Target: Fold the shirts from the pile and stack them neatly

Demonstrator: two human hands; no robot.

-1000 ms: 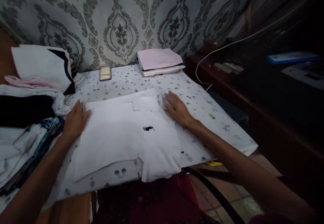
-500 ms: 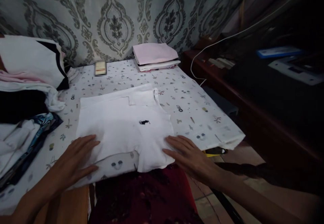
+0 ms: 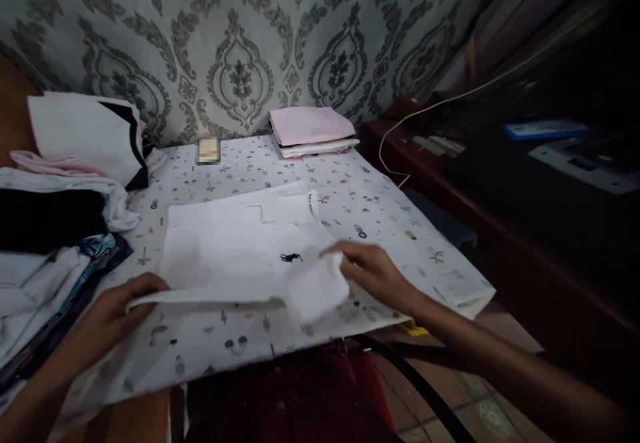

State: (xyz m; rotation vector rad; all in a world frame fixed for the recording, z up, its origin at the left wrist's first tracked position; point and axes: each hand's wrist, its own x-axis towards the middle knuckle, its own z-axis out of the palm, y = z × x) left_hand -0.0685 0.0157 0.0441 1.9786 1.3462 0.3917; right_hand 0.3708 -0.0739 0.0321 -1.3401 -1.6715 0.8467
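A white polo shirt [image 3: 225,249] with a small dark emblem lies partly folded on the table. At its lower left corner, my left hand [image 3: 125,309] pinches the edge between thumb and fingers and lifts it slightly. My right hand [image 3: 373,269] grips the sleeve side at the right, raising it and turning it inward over the shirt. The lifted sleeve part is a little blurred. The collar end, with a printed neckband, points to the right.
A patterned white cloth [image 3: 400,243] covers the table. Folded clothes, pink on top [image 3: 313,126], are stacked at the back. Loose garments [image 3: 55,216] pile up at the left. A dark red desk [image 3: 500,243] with a white cable [image 3: 450,99] stands on the right.
Both hands lay flat on the shirt before; now each has taken hold of its near edge. The sleeve at the right has been lifted and folded inward. The view has tilted up slightly.
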